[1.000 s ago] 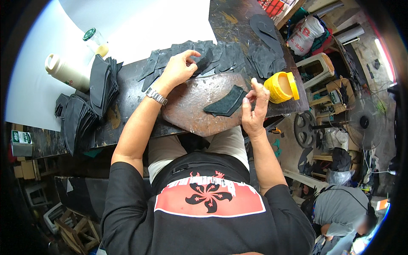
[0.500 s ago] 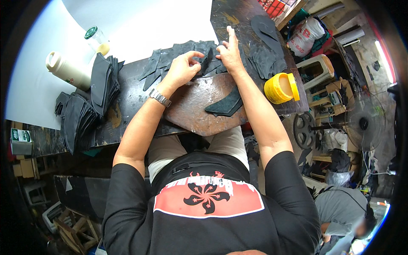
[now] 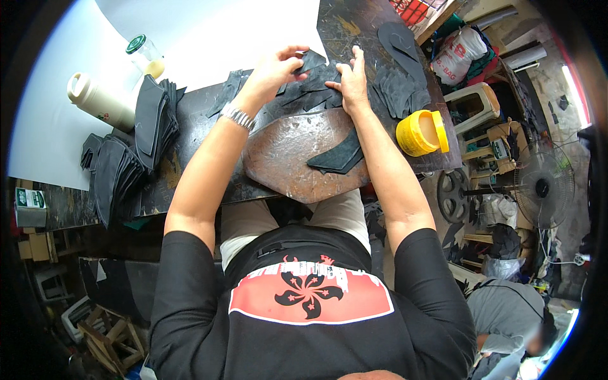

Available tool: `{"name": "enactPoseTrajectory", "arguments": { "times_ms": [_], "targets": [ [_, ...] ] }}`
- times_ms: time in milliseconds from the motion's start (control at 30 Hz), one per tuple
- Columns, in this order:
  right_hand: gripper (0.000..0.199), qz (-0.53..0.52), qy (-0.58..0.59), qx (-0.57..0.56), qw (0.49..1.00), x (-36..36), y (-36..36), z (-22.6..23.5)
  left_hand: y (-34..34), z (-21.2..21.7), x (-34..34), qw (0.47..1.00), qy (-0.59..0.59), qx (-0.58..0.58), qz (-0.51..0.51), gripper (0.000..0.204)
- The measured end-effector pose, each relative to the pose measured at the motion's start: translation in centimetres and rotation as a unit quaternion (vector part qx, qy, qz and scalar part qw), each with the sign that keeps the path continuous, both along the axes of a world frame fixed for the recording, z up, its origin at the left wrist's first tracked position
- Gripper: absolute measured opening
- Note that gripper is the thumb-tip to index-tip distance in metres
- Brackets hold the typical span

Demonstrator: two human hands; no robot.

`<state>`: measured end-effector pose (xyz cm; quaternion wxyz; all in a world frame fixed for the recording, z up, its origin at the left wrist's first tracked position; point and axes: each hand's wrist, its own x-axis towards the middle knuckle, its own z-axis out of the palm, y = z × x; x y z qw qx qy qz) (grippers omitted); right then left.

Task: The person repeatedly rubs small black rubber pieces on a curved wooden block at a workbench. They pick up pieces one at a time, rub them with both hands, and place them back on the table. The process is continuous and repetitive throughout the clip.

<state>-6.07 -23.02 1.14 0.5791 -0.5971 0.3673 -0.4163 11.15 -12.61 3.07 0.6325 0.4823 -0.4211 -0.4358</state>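
Note:
My left hand (image 3: 276,68), with a metal watch on its wrist, pinches a dark, leather-like cut piece (image 3: 311,63) between thumb and fingers. The piece is raised and tilted over a row of similar dark pieces (image 3: 310,95) lying on the table. To its right, my right hand (image 3: 353,87) hovers by the same row, fingers apart and holding nothing visible. Nearer me lies a worn brown board (image 3: 278,152) with a rounded outline. A small stack of dark cut pieces (image 3: 339,158) rests on it, partly behind my right forearm.
A yellow tub (image 3: 415,136) stands at the table's right. Dark pieces (image 3: 399,92) and sole-shaped sheets (image 3: 399,47) lie beyond it. Leftward are black stacks (image 3: 117,177), a cream flask (image 3: 101,104), a green-lidded jar (image 3: 145,57) and a white sheet (image 3: 215,31). Someone in grey (image 3: 510,310) is at lower right.
My left hand has moved up and right, lifting a dark piece off the row and turning it flatter. My right hand has shifted slightly right, fingers still spread.

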Motion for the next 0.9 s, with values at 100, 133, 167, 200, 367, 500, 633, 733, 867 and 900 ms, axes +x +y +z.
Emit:
{"name": "enactPoseTrajectory", "arguments": {
  "times_ms": [100,133,167,200,367,500,633,733,867,900],
  "targets": [
    [0.079,-0.008,-0.028,0.039,0.999,0.0,-0.1,0.0,-3.0,-1.1,-0.5,0.996,-0.074,-0.002,0.041,0.035],
    [0.080,-0.010,-0.034,0.051,0.998,-0.1,-0.2,0.0,-3.5,-1.7,-0.7,0.990,-0.130,0.016,0.055,0.036],
    [0.080,-0.008,-0.031,0.046,0.998,-0.1,-0.3,-0.1,-3.9,-2.2,-0.9,0.980,-0.182,0.044,0.071,0.036],
    [0.080,-0.007,-0.026,0.044,0.999,-0.1,-0.3,-0.2,-3.6,-2.9,-1.4,0.945,-0.306,0.062,0.100,0.040],
    [0.080,-0.007,0.029,-0.006,1.000,-0.1,-0.4,-0.8,-1.5,-4.3,-2.6,0.869,-0.451,0.137,0.148,0.035],
    [0.080,-0.018,0.070,-0.043,0.996,0.5,-0.4,-1.1,-0.9,-3.6,-2.2,0.867,-0.464,0.114,0.143,0.031],
    [0.078,-0.029,0.066,-0.040,0.997,0.6,-0.4,-1.2,-1.0,-3.4,-1.8,0.878,-0.447,0.115,0.126,0.034],
    [0.075,-0.037,0.004,0.010,0.999,0.6,-0.4,-1.3,-1.0,-3.6,-2.1,0.866,-0.468,0.085,0.157,0.043],
    [0.071,-0.045,-0.027,0.047,0.998,0.6,-0.6,-1.5,-0.9,-3.6,-2.4,0.848,-0.500,0.005,0.176,0.052],
    [0.070,-0.051,-0.029,0.056,0.997,0.6,-0.7,-1.6,-0.8,-3.5,-2.4,0.849,-0.504,0.000,0.157,0.053]
  ]
}}
